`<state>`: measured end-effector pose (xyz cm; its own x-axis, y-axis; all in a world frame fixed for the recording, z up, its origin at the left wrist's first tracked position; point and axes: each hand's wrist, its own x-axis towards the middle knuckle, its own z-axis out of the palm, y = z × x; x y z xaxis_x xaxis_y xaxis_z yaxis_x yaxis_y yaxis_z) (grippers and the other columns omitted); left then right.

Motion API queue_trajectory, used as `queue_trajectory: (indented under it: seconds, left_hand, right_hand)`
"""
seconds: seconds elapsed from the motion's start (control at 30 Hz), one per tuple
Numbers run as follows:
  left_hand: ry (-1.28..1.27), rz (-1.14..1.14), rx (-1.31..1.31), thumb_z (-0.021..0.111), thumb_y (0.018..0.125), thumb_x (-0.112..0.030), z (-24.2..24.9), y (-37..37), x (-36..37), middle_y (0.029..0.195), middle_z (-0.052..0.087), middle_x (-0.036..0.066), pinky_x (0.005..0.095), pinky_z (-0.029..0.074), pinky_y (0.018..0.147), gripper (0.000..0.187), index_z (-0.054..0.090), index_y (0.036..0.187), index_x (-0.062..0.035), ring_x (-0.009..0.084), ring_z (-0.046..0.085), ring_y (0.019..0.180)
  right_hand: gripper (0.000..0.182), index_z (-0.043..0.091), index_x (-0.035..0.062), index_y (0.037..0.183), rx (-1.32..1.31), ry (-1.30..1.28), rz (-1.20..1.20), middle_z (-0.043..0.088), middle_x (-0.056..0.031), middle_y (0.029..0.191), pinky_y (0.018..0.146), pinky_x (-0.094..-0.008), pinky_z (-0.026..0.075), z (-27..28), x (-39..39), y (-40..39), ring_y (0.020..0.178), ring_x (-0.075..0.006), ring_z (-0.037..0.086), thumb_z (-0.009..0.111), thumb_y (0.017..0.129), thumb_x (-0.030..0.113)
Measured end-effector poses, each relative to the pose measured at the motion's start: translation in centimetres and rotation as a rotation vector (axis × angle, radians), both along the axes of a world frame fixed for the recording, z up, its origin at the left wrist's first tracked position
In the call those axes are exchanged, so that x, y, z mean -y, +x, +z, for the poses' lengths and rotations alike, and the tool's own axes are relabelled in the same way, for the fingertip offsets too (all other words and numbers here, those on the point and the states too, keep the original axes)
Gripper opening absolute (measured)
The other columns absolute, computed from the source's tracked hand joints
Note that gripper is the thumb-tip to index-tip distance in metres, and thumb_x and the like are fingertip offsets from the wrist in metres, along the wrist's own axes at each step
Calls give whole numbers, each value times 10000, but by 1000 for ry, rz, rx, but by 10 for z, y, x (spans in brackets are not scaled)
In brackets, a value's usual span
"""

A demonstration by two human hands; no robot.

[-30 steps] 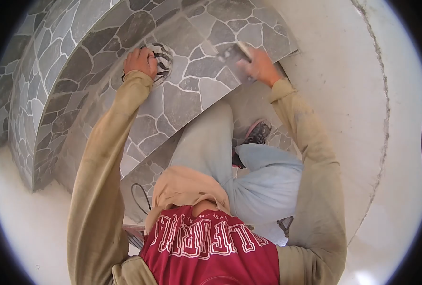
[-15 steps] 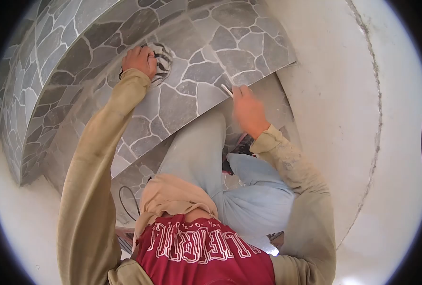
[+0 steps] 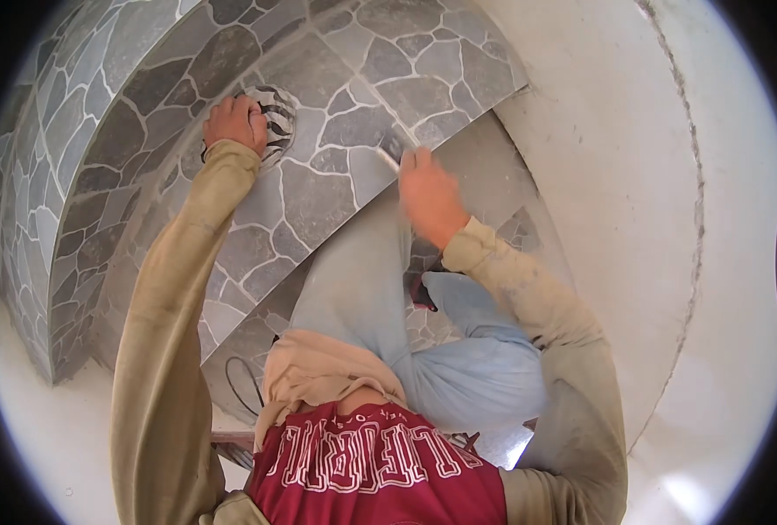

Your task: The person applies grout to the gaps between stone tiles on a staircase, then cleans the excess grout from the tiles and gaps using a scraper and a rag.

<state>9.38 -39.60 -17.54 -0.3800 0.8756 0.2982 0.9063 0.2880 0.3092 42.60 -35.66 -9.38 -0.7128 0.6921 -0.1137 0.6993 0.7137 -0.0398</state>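
Note:
Up on a stair tread (image 3: 318, 197) with a grey stone-pattern surface and pale joints, my left hand (image 3: 237, 122) is closed over a bunched black-and-white striped cloth (image 3: 280, 122), which rests against the tread. Near the tread's front edge, my right hand (image 3: 430, 197) grips a thin, light-coloured stick-like tool (image 3: 388, 158). Its tip is close to the tiles, but motion blur hides its exact shape and whether it touches. The fingers of the right hand are also slightly smeared.
A curved stone-pattern riser (image 3: 113, 131) rises on the left. To the right stands a pale wall (image 3: 607, 175) with a rough crack line. My bent legs (image 3: 353, 280) are below the tread edge, on a lower step. A dark cable loop (image 3: 244, 382) lies beside me.
The view has shifted slightly. My right hand and the tool have moved left relative to the tread's edge. My left hand stays on the cloth.

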Motion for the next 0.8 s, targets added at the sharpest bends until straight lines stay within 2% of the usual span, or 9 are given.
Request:
queue_trajectory:
  seconds: [0.23, 0.33, 0.43, 0.53, 0.57, 0.63, 0.67, 0.73, 0.8]
  left_hand:
    - [40, 6, -4, 617, 820, -248, -2, -1, -1, 933, 616, 73, 518, 452, 797, 107, 638, 896, -174, 351, 587, 944]
    - [64, 12, -9, 617, 819, -245, -1, 0, -2, 924, 613, 66, 517, 454, 789, 95, 637, 882, -176, 343, 588, 930]
    - [90, 9, 0, 616, 816, -249, -2, 1, -1, 918, 612, 61, 516, 453, 787, 97, 636, 877, -176, 334, 588, 924]
    - [38, 22, -7, 616, 813, -250, -2, -1, -2, 914, 612, 57, 513, 451, 783, 96, 637, 876, -180, 328, 588, 920]
    - [38, 25, -4, 616, 813, -250, -2, -2, -4, 914, 612, 57, 513, 451, 783, 96, 637, 876, -180, 328, 588, 920]
    - [60, 22, -23, 617, 811, -250, -5, 0, -3, 916, 613, 53, 511, 450, 776, 94, 637, 872, -182, 326, 589, 920]
    - [60, 24, -23, 617, 811, -250, -5, -1, -2, 916, 613, 53, 511, 450, 776, 94, 637, 872, -182, 326, 589, 920]
    - [46, 22, -22, 619, 813, -250, -5, -2, -2, 918, 612, 52, 506, 449, 777, 95, 639, 879, -186, 325, 589, 922]
    - [49, 24, -20, 621, 811, -250, -5, -2, -3, 915, 611, 52, 506, 450, 779, 99, 640, 884, -186, 326, 589, 922]
  right_hand:
    - [198, 539, -18, 1038, -3, -148, -37, 561, -180, 1037, 672, -467, 573, 12, -14, 6, 819, -361, 665, 596, 861, 51]
    - [190, 536, -6, 1018, -14, -228, -76, 557, -191, 1042, 666, -476, 566, 14, 5, 2, 818, -374, 668, 610, 846, 29]
    - [199, 538, 0, 1021, -85, -209, -141, 556, -189, 1034, 668, -495, 559, 8, -22, 7, 806, -374, 674, 615, 838, 20]
    - [206, 543, 2, 1028, 39, -31, 42, 556, -194, 1032, 654, -485, 563, 13, 6, 7, 782, -374, 680, 618, 837, 21]
    - [206, 543, 2, 1028, 43, -32, 45, 556, -194, 1032, 654, -485, 563, 12, -1, 5, 782, -374, 680, 618, 837, 21]
    - [231, 543, -8, 1054, -26, -177, -128, 560, -193, 1039, 636, -448, 569, 8, -10, 4, 763, -360, 673, 612, 837, 32]
    - [231, 543, -8, 1054, -26, -178, -126, 560, -193, 1039, 636, -448, 569, 5, -5, 4, 763, -360, 673, 612, 837, 32]
    - [310, 538, -36, 1127, 124, -16, 38, 559, -192, 1046, 614, -425, 575, 1, 10, 2, 753, -339, 672, 607, 836, 44]
    - [355, 529, -50, 1163, 109, -7, 24, 558, -193, 1048, 606, -433, 576, 1, 19, -5, 750, -336, 674, 611, 836, 59]
